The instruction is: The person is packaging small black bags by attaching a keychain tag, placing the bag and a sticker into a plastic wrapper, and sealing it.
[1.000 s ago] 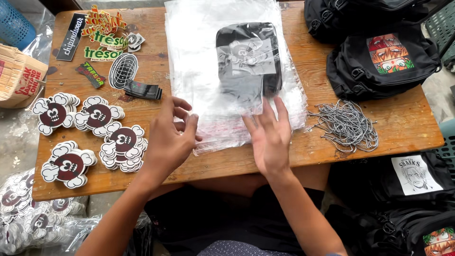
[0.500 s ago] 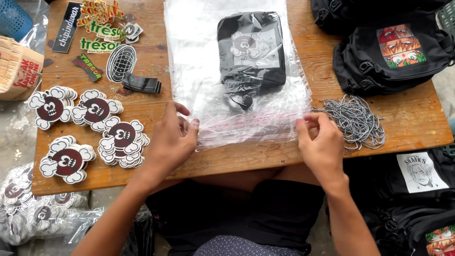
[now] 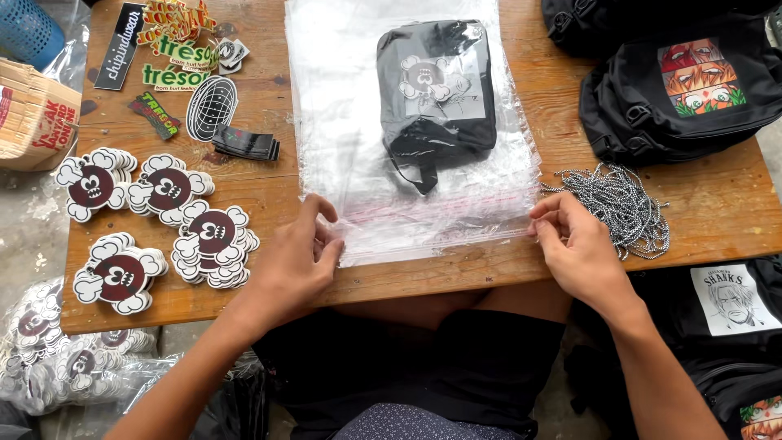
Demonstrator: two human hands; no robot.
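Note:
A clear plastic bag (image 3: pixel 358 114) lies flat on the wooden table (image 3: pixel 717 204), with a black pouch (image 3: pixel 436 90) bearing a white skull print inside it. My left hand (image 3: pixel 297 261) pinches the bag's near left corner. At the near right corner, my right hand (image 3: pixel 574 244) pinches the same open edge, where a thin red strip runs across. Both hands rest at the table's front edge.
Piles of skull-shaped stickers (image 3: pixel 159 220) sit left of the bag, with other stickers (image 3: pixel 175 49) behind them. A heap of metal ball chains (image 3: pixel 619 204) lies beside my right hand. Black printed bags (image 3: pixel 684 81) crowd the far right. A cardboard box (image 3: pixel 28 114) stands at the left.
My hands moved apart from the middle of the bag's near edge to its two corners. The right hand went far right, and both now pinch the edge.

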